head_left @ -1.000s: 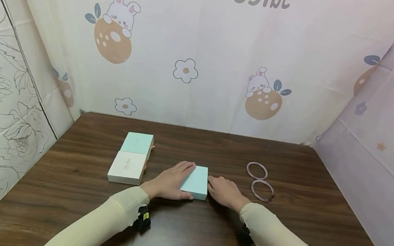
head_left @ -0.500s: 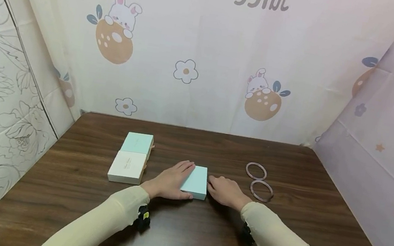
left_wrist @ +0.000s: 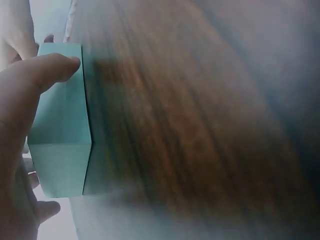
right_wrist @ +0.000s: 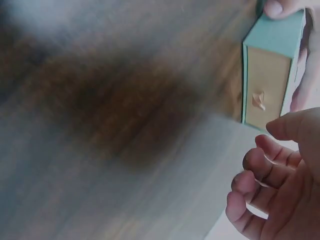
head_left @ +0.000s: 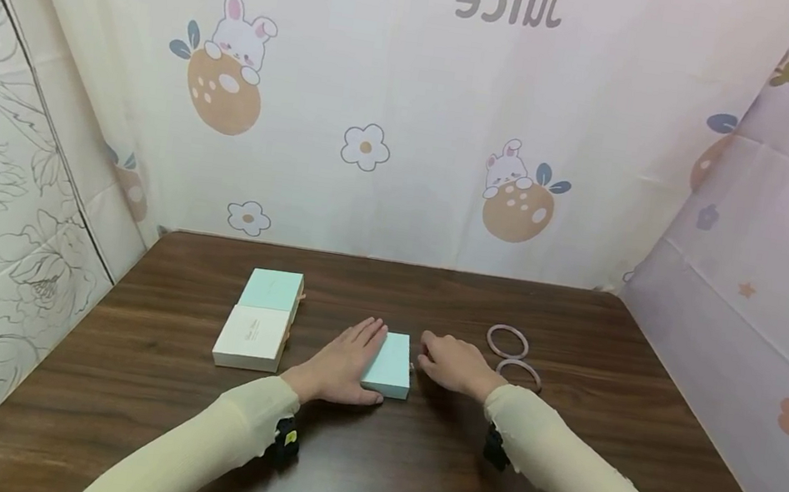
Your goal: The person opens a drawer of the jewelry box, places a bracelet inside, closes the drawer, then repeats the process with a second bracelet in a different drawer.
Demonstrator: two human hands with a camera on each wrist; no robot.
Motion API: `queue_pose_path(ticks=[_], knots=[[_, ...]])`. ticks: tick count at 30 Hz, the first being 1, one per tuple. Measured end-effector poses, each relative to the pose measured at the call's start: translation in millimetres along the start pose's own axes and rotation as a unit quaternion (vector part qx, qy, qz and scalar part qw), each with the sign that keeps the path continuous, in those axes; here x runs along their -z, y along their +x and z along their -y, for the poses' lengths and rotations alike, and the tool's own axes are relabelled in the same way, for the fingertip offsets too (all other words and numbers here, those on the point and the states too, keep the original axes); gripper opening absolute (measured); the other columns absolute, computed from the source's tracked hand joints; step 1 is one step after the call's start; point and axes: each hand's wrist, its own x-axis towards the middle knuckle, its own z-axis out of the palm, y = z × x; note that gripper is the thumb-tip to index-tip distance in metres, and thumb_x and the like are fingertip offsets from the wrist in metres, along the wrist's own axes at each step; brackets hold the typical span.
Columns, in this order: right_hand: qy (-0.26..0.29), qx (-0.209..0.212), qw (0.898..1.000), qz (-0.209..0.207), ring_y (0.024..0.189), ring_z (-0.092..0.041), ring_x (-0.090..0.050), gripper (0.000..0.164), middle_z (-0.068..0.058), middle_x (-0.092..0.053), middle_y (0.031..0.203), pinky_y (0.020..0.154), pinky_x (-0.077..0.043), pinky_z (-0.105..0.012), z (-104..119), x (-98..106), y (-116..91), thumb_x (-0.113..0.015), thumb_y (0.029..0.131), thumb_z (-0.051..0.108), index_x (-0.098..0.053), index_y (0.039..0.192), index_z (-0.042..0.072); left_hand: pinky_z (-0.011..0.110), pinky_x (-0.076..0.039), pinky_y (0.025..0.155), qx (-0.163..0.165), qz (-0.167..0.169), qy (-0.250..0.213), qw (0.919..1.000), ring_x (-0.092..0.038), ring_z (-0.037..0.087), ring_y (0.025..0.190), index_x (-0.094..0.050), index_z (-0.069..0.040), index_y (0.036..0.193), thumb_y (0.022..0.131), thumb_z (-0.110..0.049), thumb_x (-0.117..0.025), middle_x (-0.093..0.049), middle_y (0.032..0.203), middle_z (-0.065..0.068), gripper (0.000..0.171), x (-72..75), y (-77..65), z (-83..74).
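Note:
A small mint-green drawer-style gift box (head_left: 390, 359) lies at the middle of the table. My left hand (head_left: 342, 363) holds it from the left, thumb along the near side and the other fingers over the top and far side. In the right wrist view the box's beige drawer front (right_wrist: 267, 85) sits flush in the sleeve, with a small ribbon tab (right_wrist: 258, 100) on it. My right hand (head_left: 455, 364) is just right of the box, apart from it. Its fingers (right_wrist: 255, 162) are loosely bent, with nothing between them and the thumb.
At the left on the wooden table (head_left: 377, 479) lie a white box (head_left: 251, 337) and, behind it, another mint box (head_left: 272, 289), both with ribbon tabs facing right. Two pinkish rings, a far ring (head_left: 490, 337) and a near ring (head_left: 538, 376), lie right of my right hand. A printed curtain (head_left: 415, 98) stands behind.
My right hand has come away from the box's right side by a small gap, so the ribbon tab shows. My left hand stays on the box. The head view has shifted slightly.

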Motion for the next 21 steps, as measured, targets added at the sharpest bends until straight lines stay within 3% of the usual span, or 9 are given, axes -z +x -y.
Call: queue_pose_path(ticks=[6, 9, 14, 17, 21], knots=[[0.008, 0.005, 1.000, 0.027, 0.086, -0.020, -0.061, 0.023, -0.007, -0.063, 0.100, 0.072, -0.050, -0.041, -1.6, 5.1, 13.3, -0.062, 0.093, 0.015, -0.055, 0.113, 0.007, 0.044, -0.024, 0.110, 0.039, -0.053, 0.013, 0.9978, -0.018, 0.034, 0.141, -0.020, 0.006, 0.148, 0.079, -0.058, -0.069, -0.022, 0.152, 0.024, 0.107, -0.5, -10.2, -5.3], [0.002, 0.018, 0.999, 0.039, 0.102, -0.024, -0.060, 0.034, -0.011, -0.061, 0.116, 0.082, -0.048, -0.043, 0.0, 4.8, 22.0, -0.062, 0.093, 0.014, -0.054, 0.124, 0.005, 0.043, -0.028, 0.108, 0.080, -0.060, -0.001, 0.9949, -0.023, 0.036, 0.139, -0.018, 0.009, 0.147, 0.081, -0.053, -0.069, -0.023, 0.151, 0.026, 0.104, 0.4, -20.2, -8.0], [-0.037, 0.037, 0.997, 0.053, 0.112, -0.028, -0.056, 0.040, -0.016, -0.054, 0.127, 0.089, -0.046, -0.044, 2.9, 7.0, 31.1, -0.063, 0.093, 0.016, -0.053, 0.129, 0.002, 0.046, -0.037, 0.101, 0.144, -0.071, -0.037, 0.9864, -0.035, 0.039, 0.132, -0.025, 0.013, 0.144, 0.086, -0.046, -0.068, -0.032, 0.145, 0.029, 0.093, 0.3, -37.3, -15.3], [-0.052, 0.047, 0.995, 0.066, 0.116, -0.031, -0.053, 0.042, -0.019, -0.051, 0.130, 0.091, -0.044, -0.046, 3.9, 8.5, 34.0, -0.064, 0.092, 0.015, -0.053, 0.130, 0.000, 0.047, -0.044, 0.093, 0.148, -0.085, -0.042, 0.9844, -0.046, 0.038, 0.123, -0.036, 0.014, 0.138, 0.087, -0.043, -0.067, -0.046, 0.135, 0.028, 0.083, -2.2, -44.7, -18.5], [-0.059, 0.064, 0.993, 0.079, 0.121, -0.034, -0.049, 0.040, -0.021, -0.051, 0.132, 0.094, -0.042, -0.047, 4.0, 9.0, 36.1, -0.066, 0.091, 0.012, -0.055, 0.128, 0.001, 0.043, -0.049, 0.084, 0.126, -0.113, -0.040, 0.9848, -0.058, 0.032, 0.105, -0.053, 0.010, 0.125, 0.089, -0.036, -0.068, -0.061, 0.113, 0.021, 0.061, -6.3, -48.6, -19.1]])
